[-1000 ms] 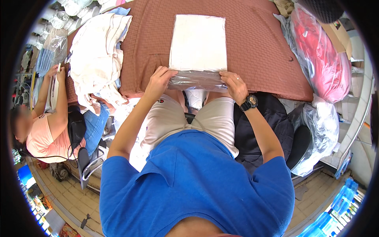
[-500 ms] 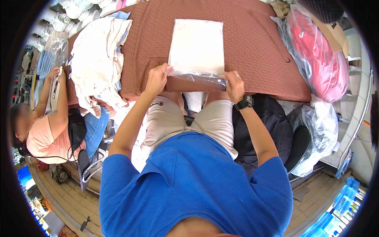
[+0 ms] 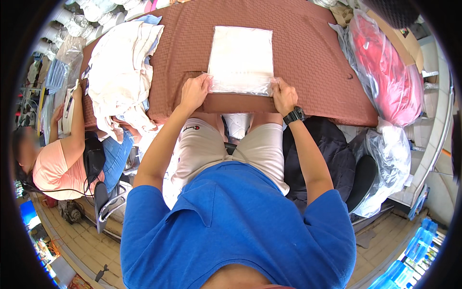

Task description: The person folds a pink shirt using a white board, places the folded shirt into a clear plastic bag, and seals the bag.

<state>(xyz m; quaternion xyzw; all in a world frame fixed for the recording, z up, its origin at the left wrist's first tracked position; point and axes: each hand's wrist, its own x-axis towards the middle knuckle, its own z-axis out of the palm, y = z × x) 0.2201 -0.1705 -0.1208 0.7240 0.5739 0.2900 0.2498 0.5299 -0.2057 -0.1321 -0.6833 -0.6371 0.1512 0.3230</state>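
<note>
A flat white folded cloth in a clear plastic bag (image 3: pixel 240 58) lies on the brown tablecloth (image 3: pixel 308 58) before me. My left hand (image 3: pixel 196 90) pinches the near left corner of the bag, fingers closed on the plastic. At the near right corner, my right hand (image 3: pixel 285 95), with a black watch on its wrist, grips the plastic too. The bag's near edge is folded back over the cloth and lies between my two hands. Some of the fingertips are hidden behind the knuckles.
A pile of cream garments (image 3: pixel 118 72) covers the table's left part. Red goods in clear plastic (image 3: pixel 385 72) stand at the right edge. To my left a person in a peach shirt (image 3: pixel 60 166) handles a pale item. A black cloth (image 3: pixel 317 159) hangs beside my right leg.
The bag's loose near flap, which hung toward me, is now turned up onto the cloth. Both hands have moved slightly away from me with it.
</note>
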